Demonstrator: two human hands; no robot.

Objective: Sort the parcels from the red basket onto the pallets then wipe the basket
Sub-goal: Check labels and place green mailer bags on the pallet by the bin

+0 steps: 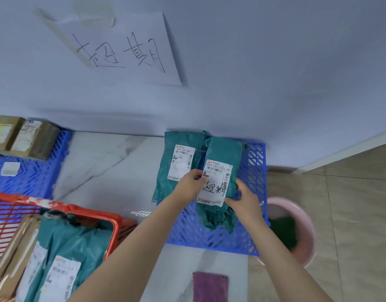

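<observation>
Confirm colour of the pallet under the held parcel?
Blue, open-lattice pallet; best seen in the head view.

Pale bluish wall ahead, evenly lit, with a white paper sheet taped onto it, black handwritten characters across it. Down below, white grey-veined marble floor meets the wall. Off to the right, beige tiles and a white baseboard running alongside.

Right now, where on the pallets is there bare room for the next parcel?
Right pallet: bare grid along its near edge and right side, by the pink basin; its back is crowded with two teal parcels. Left pallet: bare in front of the cardboard boxes.
</observation>
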